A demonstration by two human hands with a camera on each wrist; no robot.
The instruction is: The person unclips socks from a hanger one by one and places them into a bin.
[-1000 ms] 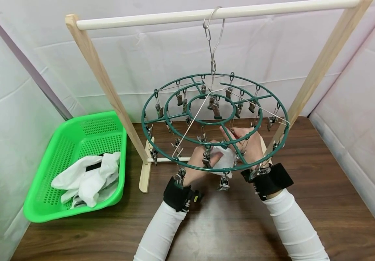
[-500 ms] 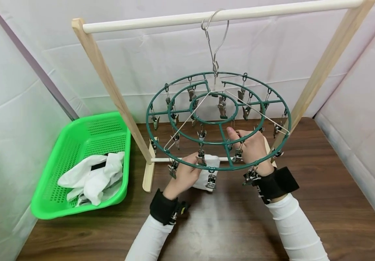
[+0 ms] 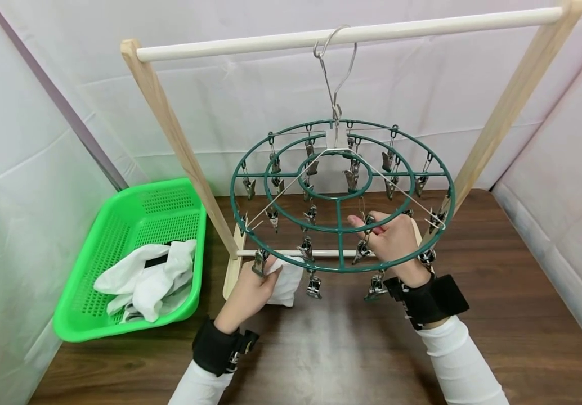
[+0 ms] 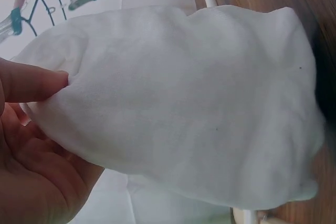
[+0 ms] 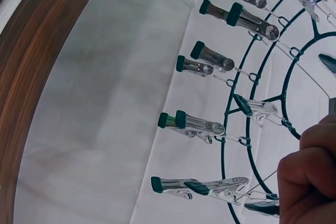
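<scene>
A round green clip hanger [image 3: 340,269] with several metal clips hangs by a wire hook from the white rod [image 3: 250,41] of a wooden rack. My left hand [image 3: 269,277] grips a white cloth [image 3: 286,284] low by the hanger's front left edge; that cloth [image 4: 184,103] fills the left wrist view, with my thumb [image 4: 31,83] on it. My right hand [image 3: 372,226] reaches up under the hanger's right half and pinches a metal clip [image 3: 367,220] on the middle ring. In the right wrist view its curled fingers [image 5: 310,177] sit beside the green rings and hanging clips [image 5: 197,124].
A green plastic basket [image 3: 179,197] holding white garments [image 3: 144,278] stands on the brown table at the left. The rack's slanted wooden posts [image 3: 179,146] stand either side of the hanger. White fabric walls close in the back and both sides.
My left hand has drawn the white cloth left and towards me, out from under the hanger. The hanger has turned and swung a little. My right hand stays at its clip.
</scene>
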